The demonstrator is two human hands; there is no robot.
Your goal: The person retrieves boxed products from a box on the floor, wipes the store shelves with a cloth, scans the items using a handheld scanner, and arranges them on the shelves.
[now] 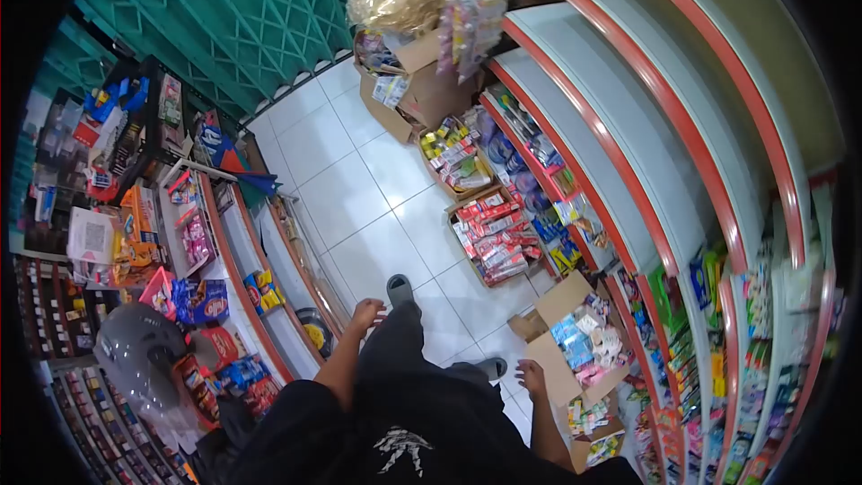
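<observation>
1. The flapped carton [548,364] is the landmark: it sits on the tiled floor [371,244] with blue packs [569,334] and pink packs on top of its contents.
2. The right hand [532,379] hangs just left of the flapped carton, fingers loosely curled, with nothing visible in its grasp. Whether it brushes the cardboard flap, I cannot tell.
3. The left hand [368,313] is well to the left of the flapped carton, fingers relaxed and apart, gripping nothing visible. It is nearest the left shelf unit [285,330], which bears yellow snack packs [264,292].
4. The red packs [496,238] fill a box ahead and left of the flapped carton; the right rack [588,72] rises ahead and right of it.
5. Footing probably matters most here: both grey sandals [400,289] are left of the flapped carton, so short steps along the tiles should spare the boxes.
6. Relaxed arms held close to the body would likely avoid catching the raised flap or knocking the yellow packs.
7. Loose packs like the blue ones probably handle best with a light hold by their edges.
</observation>
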